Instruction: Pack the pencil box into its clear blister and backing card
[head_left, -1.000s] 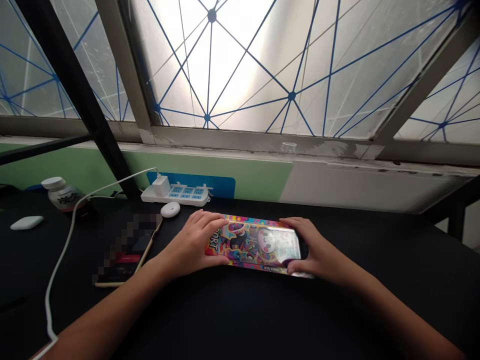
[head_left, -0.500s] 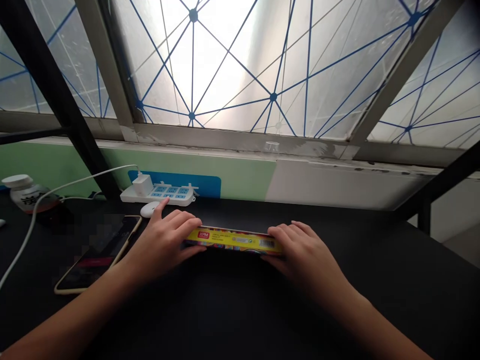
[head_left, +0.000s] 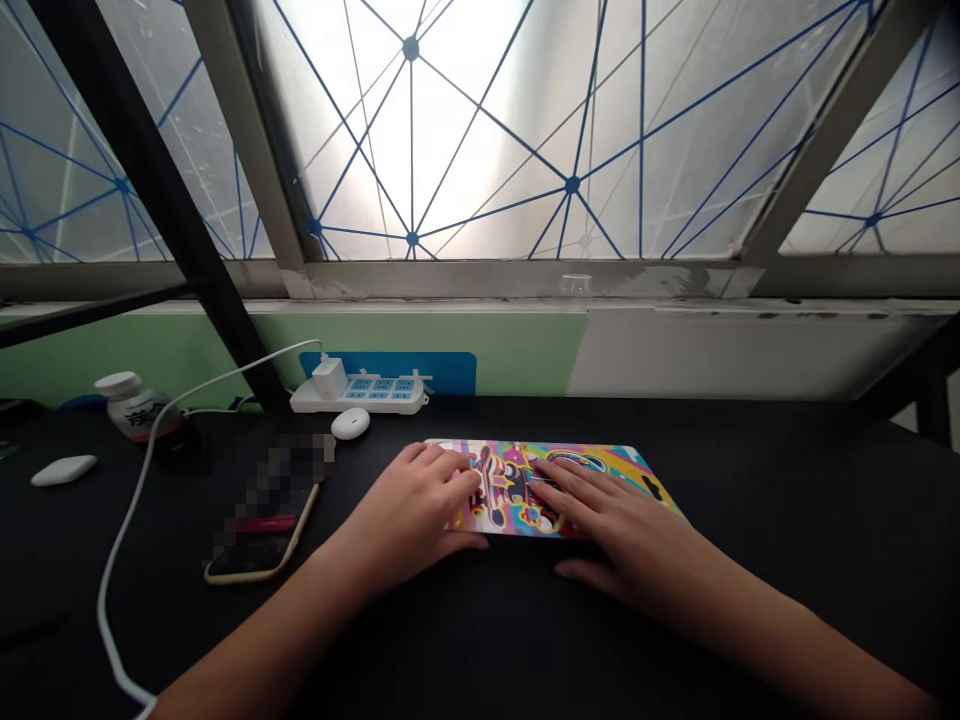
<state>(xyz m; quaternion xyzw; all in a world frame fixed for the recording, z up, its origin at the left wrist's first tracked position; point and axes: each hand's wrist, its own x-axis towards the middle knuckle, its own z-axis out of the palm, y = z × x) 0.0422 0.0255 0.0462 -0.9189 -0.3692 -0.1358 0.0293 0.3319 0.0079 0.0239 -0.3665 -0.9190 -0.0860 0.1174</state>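
A flat, brightly printed pencil box (head_left: 600, 466) lies on the black table (head_left: 750, 520) with a cartoon skater face up. My left hand (head_left: 420, 510) rests on its left end, fingers curled over the top and thumb along the near edge. Over the middle of the box lies my right hand (head_left: 607, 525), fingers stretched flat on the lid and pointing left. Neither hand lifts the box.
A phone (head_left: 259, 520) lies left of my left hand. Behind it are a white power strip (head_left: 360, 395) with a charger and cable, a small white oval device (head_left: 350, 423), a bottle (head_left: 139, 415) and a white case (head_left: 64, 469). A window wall closes the far edge.
The box was tipped up on its long edge half a second ago and now lies flat with another printed face up. My right hand has moved from its right end to its middle.
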